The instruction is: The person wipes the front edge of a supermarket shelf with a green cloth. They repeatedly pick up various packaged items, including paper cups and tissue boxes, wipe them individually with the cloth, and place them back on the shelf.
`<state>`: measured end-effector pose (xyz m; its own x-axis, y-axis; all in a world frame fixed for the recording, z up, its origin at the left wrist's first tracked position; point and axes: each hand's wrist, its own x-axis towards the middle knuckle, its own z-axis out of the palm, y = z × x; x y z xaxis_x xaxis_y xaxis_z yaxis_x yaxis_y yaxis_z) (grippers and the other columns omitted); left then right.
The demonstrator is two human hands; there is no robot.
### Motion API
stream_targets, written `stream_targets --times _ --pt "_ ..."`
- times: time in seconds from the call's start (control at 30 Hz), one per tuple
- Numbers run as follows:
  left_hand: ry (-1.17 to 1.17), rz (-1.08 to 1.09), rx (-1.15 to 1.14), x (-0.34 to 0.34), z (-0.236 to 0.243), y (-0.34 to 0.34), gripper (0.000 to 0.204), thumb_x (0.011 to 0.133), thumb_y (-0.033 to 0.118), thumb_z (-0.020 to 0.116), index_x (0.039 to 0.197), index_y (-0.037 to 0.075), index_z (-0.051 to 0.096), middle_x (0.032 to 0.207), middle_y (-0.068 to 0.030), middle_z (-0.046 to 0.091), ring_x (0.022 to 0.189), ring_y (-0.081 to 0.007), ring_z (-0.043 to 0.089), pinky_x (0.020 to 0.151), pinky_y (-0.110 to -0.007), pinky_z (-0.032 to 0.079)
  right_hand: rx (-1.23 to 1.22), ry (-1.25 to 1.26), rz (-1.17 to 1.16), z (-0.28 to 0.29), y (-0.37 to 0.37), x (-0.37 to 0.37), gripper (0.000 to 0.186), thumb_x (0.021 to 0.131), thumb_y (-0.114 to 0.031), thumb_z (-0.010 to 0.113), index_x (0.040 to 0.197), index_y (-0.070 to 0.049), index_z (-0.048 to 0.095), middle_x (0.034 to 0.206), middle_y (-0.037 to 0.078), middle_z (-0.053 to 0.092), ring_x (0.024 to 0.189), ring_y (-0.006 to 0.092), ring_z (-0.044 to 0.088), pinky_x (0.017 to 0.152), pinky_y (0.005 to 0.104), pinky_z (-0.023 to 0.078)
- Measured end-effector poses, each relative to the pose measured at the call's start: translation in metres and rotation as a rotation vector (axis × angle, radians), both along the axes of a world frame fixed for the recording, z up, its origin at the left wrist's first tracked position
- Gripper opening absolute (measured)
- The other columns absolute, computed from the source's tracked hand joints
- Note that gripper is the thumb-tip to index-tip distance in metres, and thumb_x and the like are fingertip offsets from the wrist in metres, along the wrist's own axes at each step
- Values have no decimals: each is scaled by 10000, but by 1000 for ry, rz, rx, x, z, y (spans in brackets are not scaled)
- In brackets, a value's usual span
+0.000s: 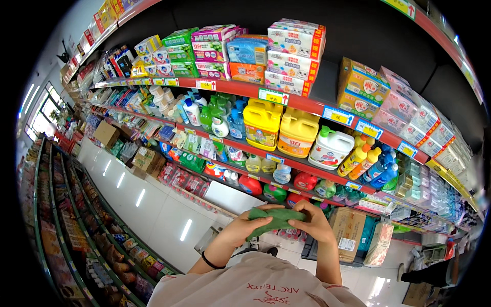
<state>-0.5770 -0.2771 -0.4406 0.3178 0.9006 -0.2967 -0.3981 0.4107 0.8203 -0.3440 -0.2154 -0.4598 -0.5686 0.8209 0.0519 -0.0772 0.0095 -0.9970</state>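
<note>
Between my two hands, in front of my chest, is a green folded cloth point(276, 220). My left hand point(251, 223) grips its left end, with the thumb lying on top. The right end is held by my right hand point(310, 221), thumb and fingers closed on the fabric. Part of the fingers on both hands is hidden behind the cloth. Beyond my hands stand shelves of cleaning goods, among them a yellow jug point(262, 124), an orange-yellow jug point(297, 134) and a white jug with a green cap point(330, 148).
Soap packs point(293, 56) fill part of the upper shelf. Cardboard boxes point(347, 230) stand low at my right, and more cartons point(147, 160) sit along the aisle. Another person's dark-clothed leg point(432, 273) shows at the far right. Snack shelves point(97, 240) line the left.
</note>
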Motion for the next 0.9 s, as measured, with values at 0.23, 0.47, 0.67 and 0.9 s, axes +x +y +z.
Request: stream_targets --times 0.23,0.47,0.67,0.9 --pt "128 -156 52 45 -21 -28 378 1046 182 501 1400 51 532 1340 -48 589 1183 -142 568 1008 -295 460 -351 81 -50 -32 -42 60 265 801 -37 763 942 -54 540 962 10 577 898 86 516 764 242 415" --pt "-23 30 -136 56 -31 -41 357 1051 192 500 1375 48 537 1313 -48 602 1162 -151 595 960 -304 505 -379 245 -82 -35 -51 73 358 806 -52 797 1056 -58 541 961 -11 562 869 59 501 715 209 395" --pt "-62 77 -198 58 -23 -40 337 1050 194 504 1349 47 552 1313 -65 604 1168 -166 602 964 -316 509 -254 128 -82 -17 -43 75 278 879 -21 733 1079 -49 541 1002 -9 577 907 57 514 755 216 424" --pt "11 41 -163 52 -22 -43 361 1003 185 595 1330 35 561 1202 -61 641 1082 -144 618 918 -298 506 -279 135 -96 -20 -48 68 244 897 -51 721 1064 -45 543 996 -7 578 899 54 512 757 214 420"
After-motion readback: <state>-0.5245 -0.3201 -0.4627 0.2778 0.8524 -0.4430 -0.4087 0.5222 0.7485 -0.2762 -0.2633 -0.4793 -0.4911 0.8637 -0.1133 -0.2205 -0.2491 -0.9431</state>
